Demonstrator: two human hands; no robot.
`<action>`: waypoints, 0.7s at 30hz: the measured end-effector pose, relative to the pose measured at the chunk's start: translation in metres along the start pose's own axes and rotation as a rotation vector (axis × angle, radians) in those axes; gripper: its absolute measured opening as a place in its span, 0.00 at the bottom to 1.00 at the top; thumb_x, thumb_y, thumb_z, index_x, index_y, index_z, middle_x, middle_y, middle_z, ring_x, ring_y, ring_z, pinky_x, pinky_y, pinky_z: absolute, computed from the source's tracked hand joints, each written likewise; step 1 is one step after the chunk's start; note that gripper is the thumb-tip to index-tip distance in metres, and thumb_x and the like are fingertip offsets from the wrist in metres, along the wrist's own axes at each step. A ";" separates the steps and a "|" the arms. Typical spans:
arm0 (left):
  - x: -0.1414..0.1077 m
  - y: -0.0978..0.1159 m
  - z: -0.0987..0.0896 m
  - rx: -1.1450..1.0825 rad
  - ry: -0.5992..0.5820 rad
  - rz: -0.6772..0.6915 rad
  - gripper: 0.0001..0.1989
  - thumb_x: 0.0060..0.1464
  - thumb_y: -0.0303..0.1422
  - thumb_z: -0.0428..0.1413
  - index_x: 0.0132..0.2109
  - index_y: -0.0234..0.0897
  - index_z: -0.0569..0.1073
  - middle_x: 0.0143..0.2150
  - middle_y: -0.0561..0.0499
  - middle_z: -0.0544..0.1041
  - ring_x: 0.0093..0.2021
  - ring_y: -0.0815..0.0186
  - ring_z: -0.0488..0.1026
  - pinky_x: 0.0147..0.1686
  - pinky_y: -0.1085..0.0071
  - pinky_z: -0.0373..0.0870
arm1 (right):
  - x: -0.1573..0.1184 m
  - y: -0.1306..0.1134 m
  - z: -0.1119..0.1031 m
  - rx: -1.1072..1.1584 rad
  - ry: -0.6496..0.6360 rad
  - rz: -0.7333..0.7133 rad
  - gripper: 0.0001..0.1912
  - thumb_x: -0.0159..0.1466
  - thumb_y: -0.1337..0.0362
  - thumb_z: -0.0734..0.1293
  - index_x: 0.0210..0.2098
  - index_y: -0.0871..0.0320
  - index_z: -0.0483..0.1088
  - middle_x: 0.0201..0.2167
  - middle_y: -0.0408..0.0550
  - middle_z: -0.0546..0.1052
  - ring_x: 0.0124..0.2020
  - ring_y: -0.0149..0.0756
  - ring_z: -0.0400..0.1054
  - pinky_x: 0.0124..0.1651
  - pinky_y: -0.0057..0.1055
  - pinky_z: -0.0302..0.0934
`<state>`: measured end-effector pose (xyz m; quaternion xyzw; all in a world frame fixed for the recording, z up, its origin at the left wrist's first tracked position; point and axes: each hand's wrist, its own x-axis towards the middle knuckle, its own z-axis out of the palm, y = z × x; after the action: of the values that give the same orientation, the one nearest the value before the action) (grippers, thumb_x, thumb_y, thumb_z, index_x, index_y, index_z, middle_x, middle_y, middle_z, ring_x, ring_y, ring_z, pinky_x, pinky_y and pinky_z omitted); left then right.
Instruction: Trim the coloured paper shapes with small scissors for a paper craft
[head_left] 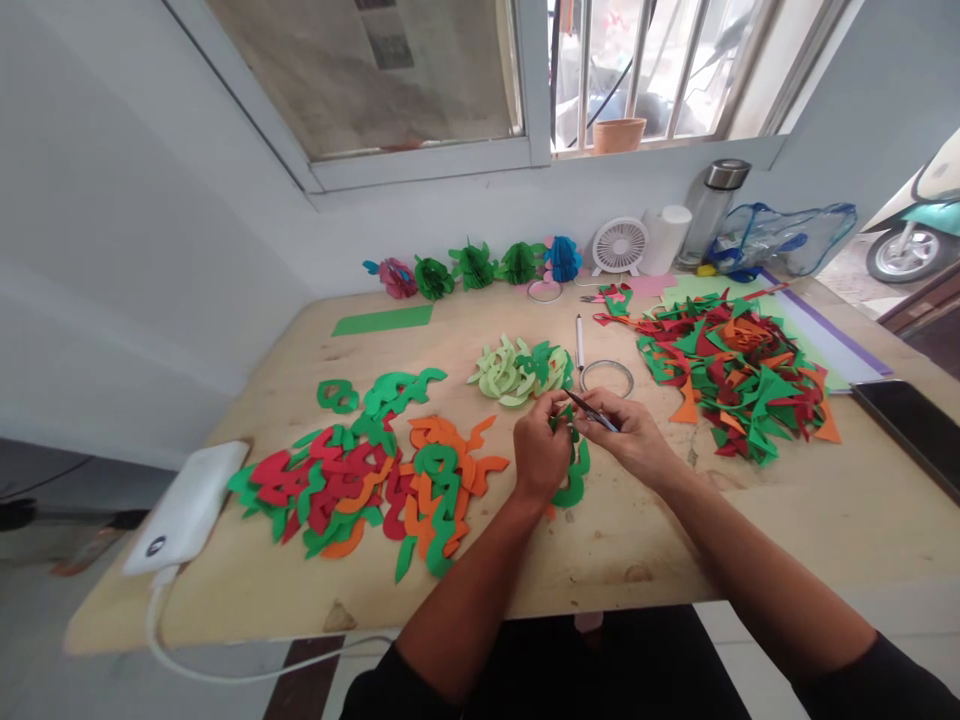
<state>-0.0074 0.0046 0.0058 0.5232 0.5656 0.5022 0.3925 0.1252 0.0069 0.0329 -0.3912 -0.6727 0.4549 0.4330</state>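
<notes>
My left hand point(541, 448) is closed in a pinch on a green paper piece point(568, 416), partly hidden by the fingers. Beside it, my right hand point(636, 432) grips a slim, dark, pointed tool point(592, 411), its tip reaching toward the left fingers; its exact kind is unclear. Below the hands lies a curved green cut-out point(571, 488); whether it joins the held piece cannot be made out. Just beyond the hands sits a pile of pale green curled cut-outs point(504, 372). Left of my left hand are heaped orange cut-outs point(474, 468) and red cut-outs point(326, 478), mixed with green ones.
Jagged paper scraps point(742, 370) are heaped at right, near a phone point(911, 430). A pen point(579, 342) and a metal ring point(607, 378) lie mid-table. Folded paper figures point(474, 265), a small fan point(620, 245) and a bottle point(709, 215) line the wall. A white power bank point(187, 510) is at left.
</notes>
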 end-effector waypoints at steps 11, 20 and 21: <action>-0.001 -0.003 0.003 0.053 -0.046 0.005 0.17 0.45 0.25 0.51 0.43 0.39 0.74 0.30 0.52 0.76 0.23 0.71 0.69 0.24 0.76 0.65 | -0.001 0.004 0.000 -0.094 0.137 0.111 0.13 0.56 0.54 0.66 0.25 0.58 0.69 0.18 0.40 0.61 0.21 0.28 0.51 0.24 0.26 0.45; -0.001 -0.002 0.003 0.022 -0.098 -0.002 0.16 0.45 0.25 0.51 0.42 0.38 0.74 0.31 0.52 0.76 0.23 0.71 0.69 0.22 0.78 0.65 | -0.002 0.014 -0.001 -0.099 0.108 0.133 0.12 0.55 0.55 0.66 0.26 0.59 0.71 0.18 0.40 0.62 0.21 0.28 0.52 0.24 0.27 0.45; 0.000 -0.002 0.003 0.023 -0.101 0.004 0.16 0.45 0.25 0.51 0.42 0.38 0.75 0.31 0.51 0.76 0.25 0.70 0.70 0.22 0.78 0.65 | -0.002 0.015 -0.002 -0.098 0.113 0.137 0.12 0.54 0.55 0.67 0.25 0.59 0.71 0.18 0.40 0.62 0.21 0.28 0.52 0.24 0.27 0.45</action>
<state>-0.0052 0.0047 0.0029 0.5536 0.5498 0.4694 0.4134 0.1292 0.0101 0.0189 -0.4820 -0.6404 0.4272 0.4184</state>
